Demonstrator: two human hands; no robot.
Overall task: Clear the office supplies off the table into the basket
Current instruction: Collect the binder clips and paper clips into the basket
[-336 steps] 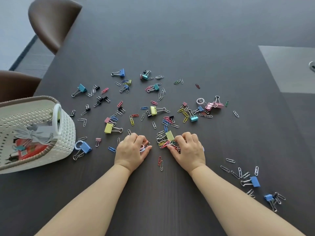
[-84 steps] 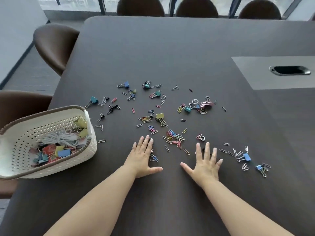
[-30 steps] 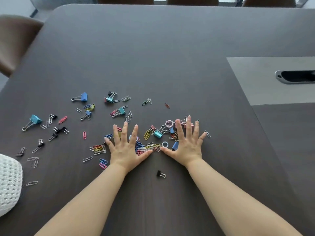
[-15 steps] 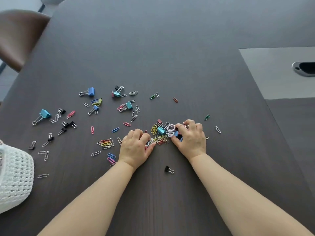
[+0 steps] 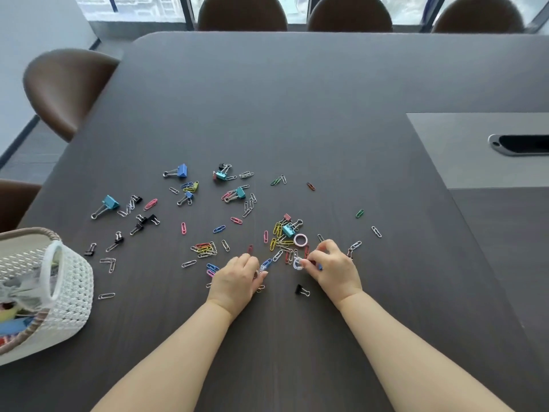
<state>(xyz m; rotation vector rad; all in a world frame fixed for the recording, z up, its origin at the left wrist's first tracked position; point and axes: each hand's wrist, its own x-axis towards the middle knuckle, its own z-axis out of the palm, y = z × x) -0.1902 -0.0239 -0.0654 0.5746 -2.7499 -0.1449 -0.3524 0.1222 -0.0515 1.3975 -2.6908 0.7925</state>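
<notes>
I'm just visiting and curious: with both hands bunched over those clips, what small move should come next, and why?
Probably lift both handfuls and carry them left to the basket. The left hand and right hand are each curled round clips. The basket stands near the left edge of the table, already partly filled, and many more clips lie scattered beyond.

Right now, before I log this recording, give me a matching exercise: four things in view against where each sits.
1 basket
2 pink ring
3 dark blue binder clip
4 metal-rimmed slot

a far right of the view
b just beyond the right hand
c left edge of the view
d far side of the scatter, left end

Pairs: 1-c, 2-b, 3-d, 4-a
</notes>
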